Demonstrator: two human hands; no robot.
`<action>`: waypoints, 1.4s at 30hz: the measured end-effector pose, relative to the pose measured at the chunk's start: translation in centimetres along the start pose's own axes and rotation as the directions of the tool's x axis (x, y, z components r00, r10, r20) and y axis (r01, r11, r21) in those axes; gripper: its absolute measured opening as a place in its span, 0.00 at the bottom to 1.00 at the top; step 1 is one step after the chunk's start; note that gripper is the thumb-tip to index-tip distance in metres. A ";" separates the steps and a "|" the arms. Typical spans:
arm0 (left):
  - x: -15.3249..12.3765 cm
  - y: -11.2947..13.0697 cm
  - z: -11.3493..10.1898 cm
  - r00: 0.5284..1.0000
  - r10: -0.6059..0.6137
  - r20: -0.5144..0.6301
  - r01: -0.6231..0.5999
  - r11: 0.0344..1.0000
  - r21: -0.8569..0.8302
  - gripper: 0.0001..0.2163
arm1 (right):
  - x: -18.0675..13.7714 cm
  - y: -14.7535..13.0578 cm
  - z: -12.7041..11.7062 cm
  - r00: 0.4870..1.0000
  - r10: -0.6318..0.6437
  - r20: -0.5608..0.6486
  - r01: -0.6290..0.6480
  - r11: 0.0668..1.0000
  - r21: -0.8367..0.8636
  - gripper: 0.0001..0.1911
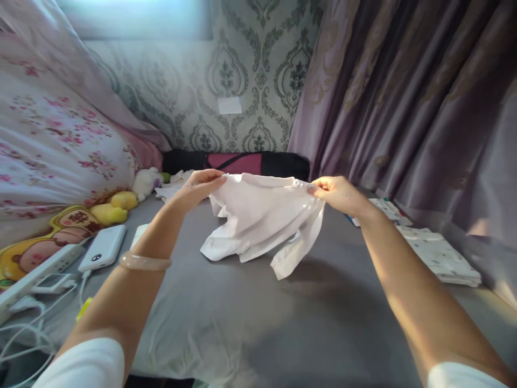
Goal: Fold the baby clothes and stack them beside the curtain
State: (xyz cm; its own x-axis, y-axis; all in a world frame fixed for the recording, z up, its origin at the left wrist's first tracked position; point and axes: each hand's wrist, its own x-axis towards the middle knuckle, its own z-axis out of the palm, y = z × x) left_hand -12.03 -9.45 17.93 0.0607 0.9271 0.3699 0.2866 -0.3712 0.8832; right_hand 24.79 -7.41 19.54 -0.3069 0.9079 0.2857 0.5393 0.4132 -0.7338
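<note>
White long-sleeved cloth top [262,215] hung outspread.
The bare left hand [201,186] and bare right hand [338,194] pinched its upper corners; it drooped between them, over the grey cloth sheet [202,323].

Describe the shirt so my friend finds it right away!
Start at the grey sheet. Above it, the left hand and right hand hold up a pale shirt. Unlike the folded, speckled cloth on the right, it hangs loose, a sleeve dangling.

The grey bed [194,323] carries folded cloth [438,256], a power bank [103,248] and plush toys [108,214].
</note>
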 end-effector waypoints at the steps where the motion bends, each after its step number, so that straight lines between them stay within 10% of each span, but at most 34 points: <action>1: 0.4 0.8 -0.2 0.999 0.038 -0.036 -0.038 0.999 0.010 0.19 | 0.4 -0.6 -0.3 0.999 -0.024 -0.038 0.023 0.999 -0.040 0.18; 12: 3.3 9.4 -2.1 0.856 0.408 -0.317 -0.410 0.910 0.064 0.08 | 2.3 -6.0 -5.5 0.971 -0.206 -0.124 0.217 0.972 0.087 0.22; 16: 3.2 8.6 -2.0 0.977 0.212 0.004 -0.211 0.968 0.134 0.10 | 2.9 -5.5 -6.3 0.984 -0.084 0.156 0.078 0.996 0.045 0.24; 27: 5.6 5.4 -0.3 1.000 -0.013 -0.018 0.012 1.000 -0.020 0.11 | 5.1 -2.9 -6.6 0.997 -0.027 0.076 0.027 1.000 0.000 0.17; 37: 5.4 6.6 1.0 0.989 0.124 -0.075 -0.118 0.990 0.080 0.08 | 4.9 -2.0 -5.3 0.938 -0.147 -0.315 0.016 0.924 -0.382 0.16; 42: 3.9 7.6 3.7 0.822 0.461 -0.333 -0.255 0.822 0.509 0.09 | 2.8 -4.1 -2.4 0.778 -0.293 -0.555 -0.173 0.750 -0.638 0.18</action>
State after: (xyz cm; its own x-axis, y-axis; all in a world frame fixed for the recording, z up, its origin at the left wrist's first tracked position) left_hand -6.11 -8.49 25.06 -0.1361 0.5738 0.8076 0.7072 -0.5146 0.4848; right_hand 23.61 -6.40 24.79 0.0388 0.6251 0.7796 0.9581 0.1983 -0.2068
